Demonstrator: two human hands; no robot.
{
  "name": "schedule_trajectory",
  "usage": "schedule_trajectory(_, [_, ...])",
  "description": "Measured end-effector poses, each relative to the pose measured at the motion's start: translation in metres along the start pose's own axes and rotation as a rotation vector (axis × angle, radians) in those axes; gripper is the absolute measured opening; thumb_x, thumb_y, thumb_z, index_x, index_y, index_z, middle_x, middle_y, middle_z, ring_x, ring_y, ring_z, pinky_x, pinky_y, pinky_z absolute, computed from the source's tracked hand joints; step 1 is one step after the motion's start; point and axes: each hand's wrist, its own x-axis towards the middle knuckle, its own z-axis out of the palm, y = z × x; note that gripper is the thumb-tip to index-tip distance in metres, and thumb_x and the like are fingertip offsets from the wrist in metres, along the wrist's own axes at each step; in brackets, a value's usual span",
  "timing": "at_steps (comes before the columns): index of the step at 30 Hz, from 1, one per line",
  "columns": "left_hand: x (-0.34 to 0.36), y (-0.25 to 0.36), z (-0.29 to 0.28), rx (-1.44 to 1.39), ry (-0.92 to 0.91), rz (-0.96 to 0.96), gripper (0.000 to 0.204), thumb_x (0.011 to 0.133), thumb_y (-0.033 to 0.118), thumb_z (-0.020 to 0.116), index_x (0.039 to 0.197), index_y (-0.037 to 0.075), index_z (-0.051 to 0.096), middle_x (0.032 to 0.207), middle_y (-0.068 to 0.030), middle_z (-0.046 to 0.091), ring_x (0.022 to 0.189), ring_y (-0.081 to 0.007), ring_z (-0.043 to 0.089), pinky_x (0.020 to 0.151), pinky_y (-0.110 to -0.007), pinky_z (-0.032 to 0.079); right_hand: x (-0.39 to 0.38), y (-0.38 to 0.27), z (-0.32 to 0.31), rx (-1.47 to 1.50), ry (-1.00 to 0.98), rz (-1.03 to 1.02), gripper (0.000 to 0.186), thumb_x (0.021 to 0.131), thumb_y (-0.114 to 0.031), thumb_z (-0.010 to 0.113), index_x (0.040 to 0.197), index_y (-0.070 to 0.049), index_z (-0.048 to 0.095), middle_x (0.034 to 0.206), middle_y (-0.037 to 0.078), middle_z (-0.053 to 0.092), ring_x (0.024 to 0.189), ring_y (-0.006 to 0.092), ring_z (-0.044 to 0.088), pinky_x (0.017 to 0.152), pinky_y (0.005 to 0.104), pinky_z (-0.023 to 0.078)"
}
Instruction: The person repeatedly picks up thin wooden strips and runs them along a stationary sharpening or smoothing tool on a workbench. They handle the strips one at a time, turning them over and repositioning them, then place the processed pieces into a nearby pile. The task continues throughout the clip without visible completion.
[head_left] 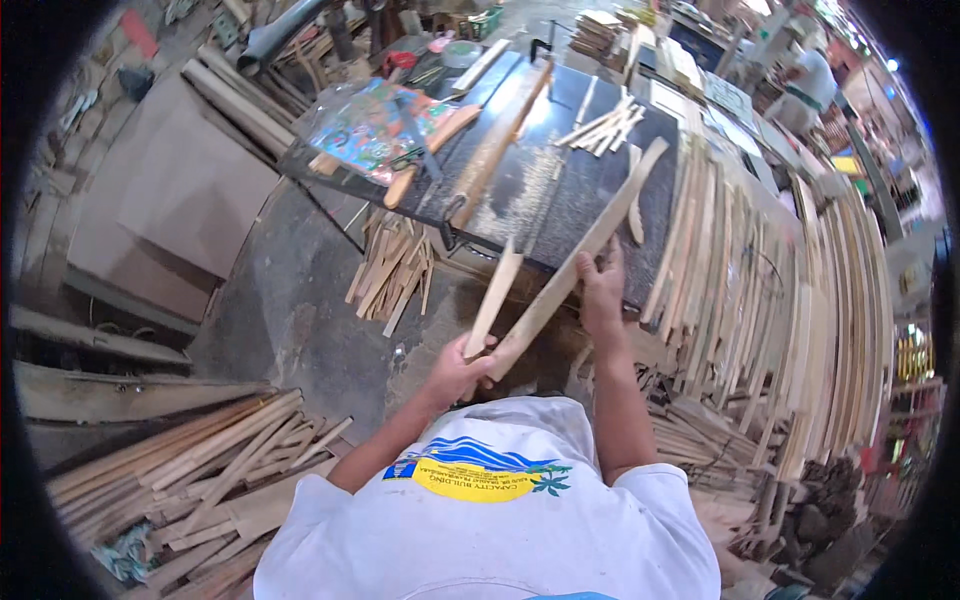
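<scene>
A long, pale wooden strip (560,283) slants from my body up over the dark worktable (655,200). My left hand (460,373) is closed around its near end and also around the lower end of a shorter, narrower wood piece (495,303), which points up toward the table's front edge. Farther along the long strip, my right hand (603,292) grips its right side, thumb against the wood. Beside the strip's far part lies a small wood offcut (636,215). Sawdust (515,195) covers part of the tabletop left of the strip.
A long wooden bar (500,145) lies across the table, with a colourful plastic sheet (360,130) to its left. Thin sticks (608,125) lie toward the back. Stacked strips (720,260) line the right side; scrap wood (392,270) sits under the front edge. More lumber (220,460) fills the lower left.
</scene>
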Motion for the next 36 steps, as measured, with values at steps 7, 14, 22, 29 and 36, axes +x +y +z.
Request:
schedule_trajectory(7, [-0.027, -0.036, -0.074, 0.112, 0.379, 0.003, 0.028, 0.097, 0.011, 0.069, 0.121, -0.004, 0.062, 0.097, -0.0100, 0.070, 0.074, -0.0146, 0.070, 0.063, -0.030, 0.062, 0.024, 0.112, 0.106, -0.097, -0.180, 0.072, 0.077, 0.100, -0.005, 0.067, 0.165, -0.007, 0.026, 0.126, 0.012, 0.064, 0.097, 0.0183, 0.067, 0.081, 0.0325, 0.059])
schedule_trajectory(14, [0.000, -0.058, -0.094, 0.244, 0.587, -0.050, 0.027, 0.099, 0.016, 0.069, 0.116, -0.003, 0.065, 0.089, -0.0094, 0.072, 0.075, -0.0170, 0.073, 0.065, -0.033, 0.061, 0.044, 0.134, 0.152, -0.610, -0.258, 0.081, 0.064, 0.101, -0.018, 0.066, 0.157, 0.001, 0.040, 0.122, 0.018, 0.067, 0.106, 0.0312, 0.067, 0.096, 0.0416, 0.053])
schedule_trajectory(22, [0.048, -0.026, -0.117, 0.326, 0.705, -0.049, 0.025, 0.100, 0.018, 0.068, 0.112, -0.003, 0.065, 0.086, -0.0108, 0.073, 0.075, -0.0187, 0.074, 0.071, -0.036, 0.059, 0.115, 0.146, 0.179, -1.003, -0.243, -0.080, 0.054, 0.101, -0.026, 0.062, 0.143, 0.006, 0.055, 0.115, 0.029, 0.065, 0.109, 0.0480, 0.063, 0.095, 0.0553, 0.049])
schedule_trajectory(29, [0.061, -0.021, -0.136, 0.323, 0.488, -0.092, 0.027, 0.097, 0.015, 0.071, 0.115, -0.003, 0.065, 0.092, -0.0114, 0.072, 0.074, -0.0180, 0.074, 0.067, -0.033, 0.059, 0.137, 0.159, 0.178, -0.966, -0.135, -0.149, 0.032, 0.100, -0.025, 0.064, 0.120, 0.000, 0.065, 0.098, 0.023, 0.067, 0.095, 0.0443, 0.066, 0.084, 0.0539, 0.050])
schedule_trajectory(36, [0.073, -0.014, -0.138, 0.339, 0.441, -0.120, 0.026, 0.095, 0.013, 0.073, 0.114, -0.002, 0.066, 0.089, -0.0084, 0.070, 0.067, -0.0150, 0.070, 0.061, -0.030, 0.057, 0.149, 0.156, 0.174, -0.951, -0.165, -0.128, 0.029, 0.099, -0.025, 0.063, 0.117, -0.002, 0.065, 0.096, 0.023, 0.067, 0.094, 0.0441, 0.066, 0.083, 0.0535, 0.050])
